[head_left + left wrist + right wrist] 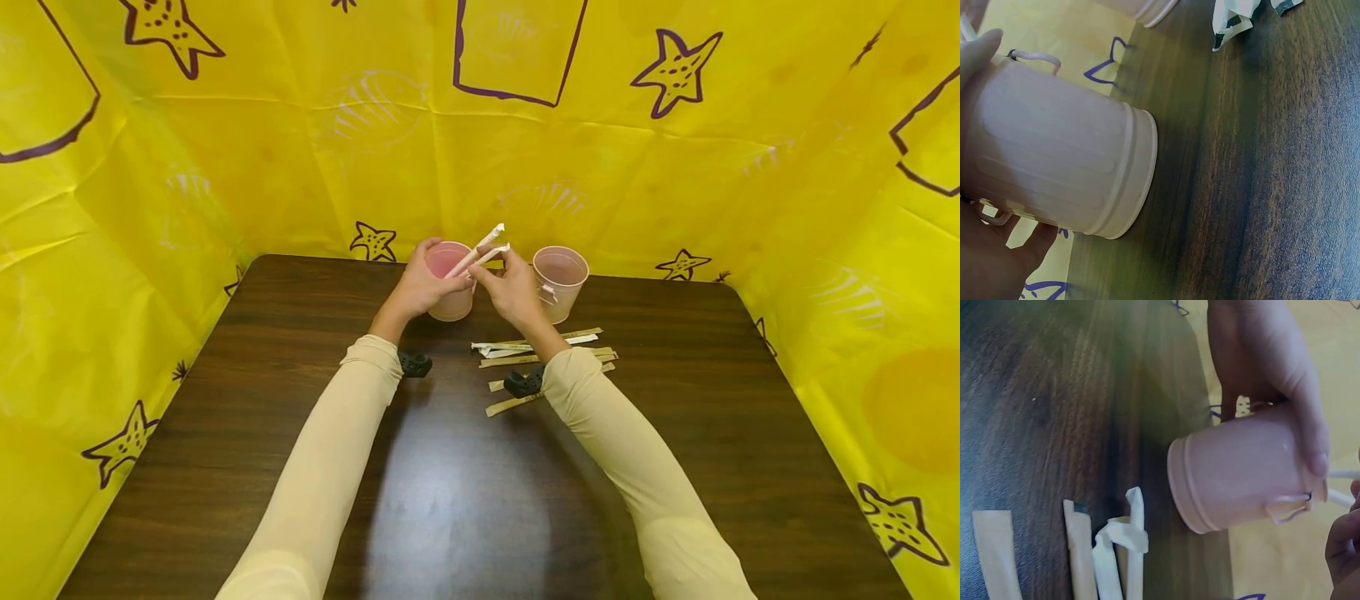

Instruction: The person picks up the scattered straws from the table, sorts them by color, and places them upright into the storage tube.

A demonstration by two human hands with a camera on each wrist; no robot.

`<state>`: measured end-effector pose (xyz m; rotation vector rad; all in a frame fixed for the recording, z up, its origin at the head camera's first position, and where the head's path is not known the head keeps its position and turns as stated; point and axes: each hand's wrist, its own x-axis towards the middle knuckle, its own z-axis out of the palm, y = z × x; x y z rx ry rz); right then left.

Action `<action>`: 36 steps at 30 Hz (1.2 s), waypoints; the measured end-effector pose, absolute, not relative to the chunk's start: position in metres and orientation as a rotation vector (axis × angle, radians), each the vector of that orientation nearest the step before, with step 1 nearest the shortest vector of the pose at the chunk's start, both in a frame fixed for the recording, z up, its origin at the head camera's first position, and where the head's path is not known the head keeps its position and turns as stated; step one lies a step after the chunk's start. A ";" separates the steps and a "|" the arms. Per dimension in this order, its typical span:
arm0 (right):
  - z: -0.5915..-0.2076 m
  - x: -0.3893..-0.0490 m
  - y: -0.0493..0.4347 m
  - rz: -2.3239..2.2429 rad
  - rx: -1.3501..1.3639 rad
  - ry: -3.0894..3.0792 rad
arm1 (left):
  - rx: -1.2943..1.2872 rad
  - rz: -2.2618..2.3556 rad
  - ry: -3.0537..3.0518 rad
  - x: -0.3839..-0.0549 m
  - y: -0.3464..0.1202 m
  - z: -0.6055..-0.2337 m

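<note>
My left hand (420, 287) grips a small pink pail (452, 310) on the far side of the table. Its thumb lies over the near rim, as the right wrist view shows, and its other fingers are round the far side. Two slim white paper-wrapped straws (487, 238) slant up out of this pail to the right. At the pail's right rim, my right hand (517, 293) pinches one of the straws between thumb and fingers. In the left wrist view the pail (1054, 150) shows a ribbed base and small side handles; the straws' lower ends are hidden inside it.
A second pink pail (564, 302) stands just right of my right hand. Several wrapped straws (517, 360), brown and white, lie loosely under my right wrist. The dark wood table (300, 317) meets a yellow patterned cloth (300, 183) at the back and sides.
</note>
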<state>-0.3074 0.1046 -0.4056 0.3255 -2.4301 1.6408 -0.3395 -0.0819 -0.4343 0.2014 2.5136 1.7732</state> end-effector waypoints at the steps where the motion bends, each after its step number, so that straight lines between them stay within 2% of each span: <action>1: -0.407 -0.307 0.104 1.642 0.334 -2.431 | 0.197 1.771 2.514 -0.339 -0.082 -0.434; 16: -0.420 -0.281 0.137 1.461 0.459 -2.546 | 0.192 1.746 2.526 -0.337 -0.083 -0.434; 28: -0.432 -0.257 0.164 0.968 0.732 -2.787 | 0.180 1.752 2.532 -0.338 -0.085 -0.435; 36: -0.445 -0.248 0.174 0.935 0.657 -2.956 | 0.197 1.773 2.507 -0.339 -0.085 -0.435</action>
